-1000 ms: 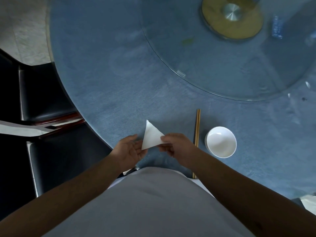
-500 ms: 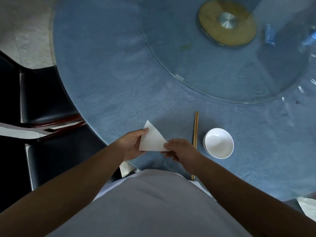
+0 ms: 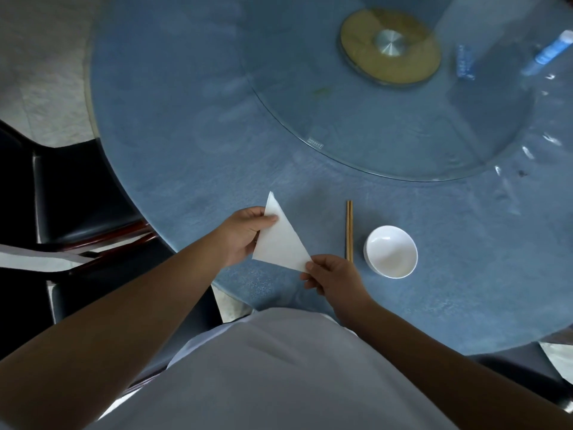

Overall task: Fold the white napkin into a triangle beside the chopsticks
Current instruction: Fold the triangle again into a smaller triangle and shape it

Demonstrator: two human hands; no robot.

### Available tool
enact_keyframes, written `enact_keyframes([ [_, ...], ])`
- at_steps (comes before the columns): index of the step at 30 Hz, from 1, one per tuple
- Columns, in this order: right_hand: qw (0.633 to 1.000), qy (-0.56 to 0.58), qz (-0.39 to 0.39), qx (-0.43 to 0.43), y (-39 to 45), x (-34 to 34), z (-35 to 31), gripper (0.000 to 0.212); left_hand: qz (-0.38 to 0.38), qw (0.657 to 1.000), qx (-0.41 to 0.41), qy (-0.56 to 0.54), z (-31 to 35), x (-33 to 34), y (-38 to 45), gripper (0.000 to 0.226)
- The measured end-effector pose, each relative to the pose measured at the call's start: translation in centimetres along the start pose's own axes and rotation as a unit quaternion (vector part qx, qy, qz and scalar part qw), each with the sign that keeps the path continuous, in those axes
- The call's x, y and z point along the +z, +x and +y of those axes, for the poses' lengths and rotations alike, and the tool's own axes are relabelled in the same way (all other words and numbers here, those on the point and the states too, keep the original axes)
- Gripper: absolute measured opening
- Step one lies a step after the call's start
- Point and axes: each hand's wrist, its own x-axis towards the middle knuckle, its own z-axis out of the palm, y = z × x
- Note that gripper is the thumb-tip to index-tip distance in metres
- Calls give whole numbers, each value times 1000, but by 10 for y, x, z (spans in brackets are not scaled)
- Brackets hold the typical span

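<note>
The white napkin is folded into a triangle and held just above the blue tablecloth, left of the chopsticks. My left hand pinches its left side near the upper tip, thumb on top. My right hand pinches its lower right corner. The pair of wooden chopsticks lies straight, pointing away from me, its near end hidden behind my right hand.
A white bowl stands just right of the chopsticks. A glass turntable with a gold hub covers the table's middle, with a blue bottle at far right. Dark chairs stand to the left.
My left hand has slid up the napkin's left edge toward its tip. The triangle now lies flatter and more spread out, and my right hand stays on the lower right corner.
</note>
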Motion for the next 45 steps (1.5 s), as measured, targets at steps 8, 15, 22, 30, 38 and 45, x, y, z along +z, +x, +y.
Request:
enact_keyframes([
  [8,1000,3,24,16,-14,-6,14,18,-42,996,17,77,16,27,13,7],
  [15,996,3,89,24,-24,-16,32,24,-67,987,24,144,13,53,30,16],
  [22,989,9,134,67,-21,-24,51,25,-60,979,-15,193,4,67,51,14],
  [30,978,-96,157,97,-3,-30,69,33,-30,951,8,306,-2,82,80,10],
  [38,970,-119,176,116,5,-41,73,28,-52,866,96,488,0,94,110,13],
  [45,963,-197,149,110,18,-45,75,28,-63,813,121,566,3,99,127,12],
])
